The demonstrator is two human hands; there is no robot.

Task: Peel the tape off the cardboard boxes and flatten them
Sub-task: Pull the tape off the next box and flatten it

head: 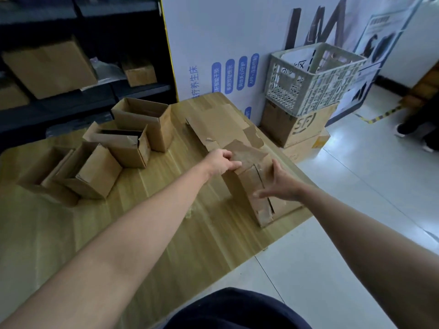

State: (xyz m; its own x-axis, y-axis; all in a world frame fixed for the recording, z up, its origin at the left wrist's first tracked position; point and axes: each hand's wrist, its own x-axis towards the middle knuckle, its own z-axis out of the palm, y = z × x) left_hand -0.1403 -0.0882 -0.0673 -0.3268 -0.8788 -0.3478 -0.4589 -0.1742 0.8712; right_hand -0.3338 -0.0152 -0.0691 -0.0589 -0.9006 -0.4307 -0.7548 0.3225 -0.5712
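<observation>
I had my left hand [222, 161] gripping the far top edge of the half-collapsed box [253, 184] on the table [166, 210], its long axis running away from me, my right hand [281, 184] spread open against its right side.

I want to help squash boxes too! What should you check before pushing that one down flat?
1. Both hands on the box: ok. Left hand grips its far top edge; right hand rests open on its side.
2. Tape all peeled off: cannot tell.
3. Box empty inside: cannot tell.
4. Free table space in front of it: ok.
5. Flattened cardboard behind, out of the way: ok.
6. Boxes still standing at the left, apart from this one: ok.
</observation>
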